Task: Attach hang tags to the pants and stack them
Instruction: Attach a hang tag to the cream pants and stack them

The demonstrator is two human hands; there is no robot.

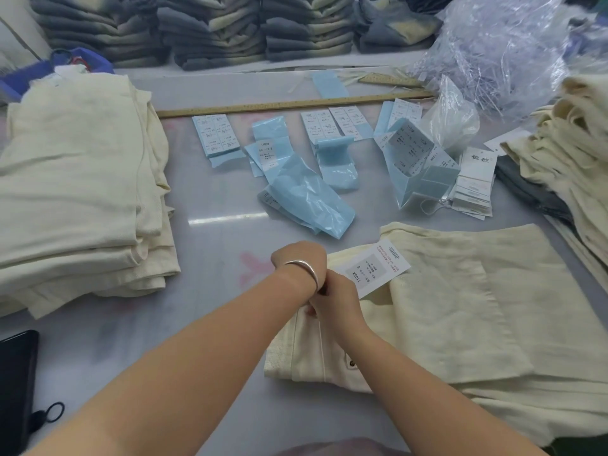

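Midway, your hands meet at the waistband of the cream pants [444, 307], right hand [332, 299] pinching there, left hand [297, 258] grip unclear; hang tag [371, 268] beside them, finished stack [75, 199] far left.

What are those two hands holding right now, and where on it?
Both the left hand and right hand work at the waistband edge of the cream pants, beside the hang tag. The exact grip is hidden.
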